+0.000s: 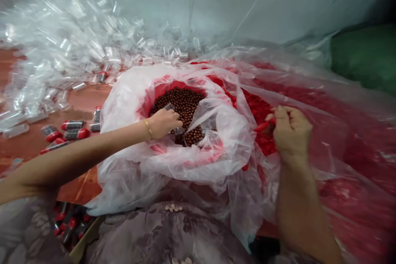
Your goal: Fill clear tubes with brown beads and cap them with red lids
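Observation:
My left hand (165, 123), a gold bangle at its wrist, is inside the mouth of a plastic-lined red tub (145, 105). Its fingers close round a clear plastic tube (177, 130), low over a mass of small brown balls (182, 103). A folded white plastic liner (123, 107) covers the tub's rim. To the right, my right hand (291, 126) pinches a red plastic cap (264, 125) between thumb and fingers. It is above a heap of red pieces (258, 105) in a clear plastic bag; single shapes there are blurred.
A large pile of clear empty tubes (77, 37) spreads along the back left. Several dark-filled tubes with red caps (74, 133) lie on the reddish table (82, 97). More capped tubes (66, 222) sit in a box at lower left. A green bundle (365, 55) stands far right.

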A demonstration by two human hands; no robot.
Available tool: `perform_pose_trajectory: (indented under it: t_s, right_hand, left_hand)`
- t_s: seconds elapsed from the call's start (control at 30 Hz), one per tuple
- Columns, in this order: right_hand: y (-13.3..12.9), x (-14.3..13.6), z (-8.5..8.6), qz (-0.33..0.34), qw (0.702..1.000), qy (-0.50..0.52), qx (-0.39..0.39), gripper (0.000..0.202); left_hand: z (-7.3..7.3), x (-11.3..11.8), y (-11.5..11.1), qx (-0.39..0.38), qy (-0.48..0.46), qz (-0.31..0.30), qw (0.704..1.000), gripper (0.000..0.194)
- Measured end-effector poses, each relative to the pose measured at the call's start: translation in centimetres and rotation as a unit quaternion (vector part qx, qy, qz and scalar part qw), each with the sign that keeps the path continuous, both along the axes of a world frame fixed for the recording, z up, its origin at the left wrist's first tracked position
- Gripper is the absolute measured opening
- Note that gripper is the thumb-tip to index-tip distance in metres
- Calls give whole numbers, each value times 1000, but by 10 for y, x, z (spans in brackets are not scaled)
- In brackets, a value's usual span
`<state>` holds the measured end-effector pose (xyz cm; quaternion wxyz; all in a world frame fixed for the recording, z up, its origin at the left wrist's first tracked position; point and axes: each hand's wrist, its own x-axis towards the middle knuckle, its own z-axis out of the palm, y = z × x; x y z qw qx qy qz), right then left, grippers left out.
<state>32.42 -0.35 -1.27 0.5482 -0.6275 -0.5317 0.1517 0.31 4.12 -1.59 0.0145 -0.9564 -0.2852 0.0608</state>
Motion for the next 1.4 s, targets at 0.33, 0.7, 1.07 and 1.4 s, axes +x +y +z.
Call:
perform_pose_trajectory:
  t_s: [0.33,0.7,1.07,1.4]
  right_hand:
    - [6,-107,-12,201,937,284,-37,25]
    - [10,-106,-14,199,907,366,-67,24]
    - [17,-103,-23,186,901,390,-38,29]
    - [27,-142,-2,159,948,276,-18,29]
  left_hand:
    - [-15,24,39,-149,144,172,963,33]
    - [-50,73,72,-213,-156,265,927,24]
    - [-19,31,48,-532,-550,185,617,41]
    - [-10,21,11,-468,-517,128,705,35]
